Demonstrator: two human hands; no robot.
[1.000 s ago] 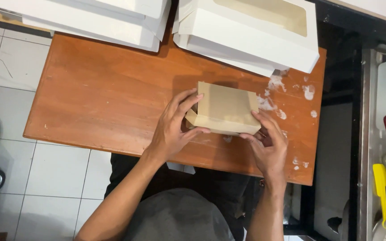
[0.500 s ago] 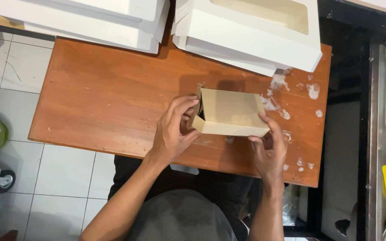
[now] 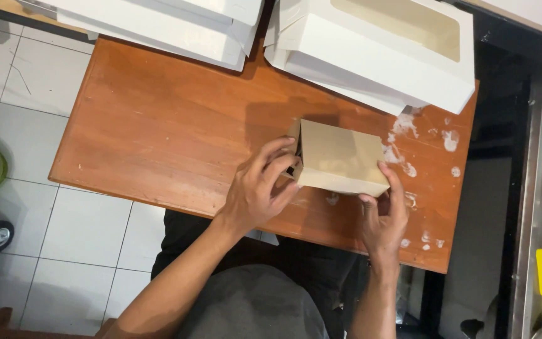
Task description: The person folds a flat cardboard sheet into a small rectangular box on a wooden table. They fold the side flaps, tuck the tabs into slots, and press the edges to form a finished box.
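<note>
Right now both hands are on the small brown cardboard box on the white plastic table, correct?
Not quite. The left hand and right hand do hold the small brown cardboard box, but the head view shows a reddish-brown wooden table, not a white plastic one.

You see a brown wooden table (image 3: 158, 132) with white smears at its right part, standing on a floor of pale square tiles (image 3: 64, 232). To the right stands a metal rack (image 3: 525, 207).
</note>
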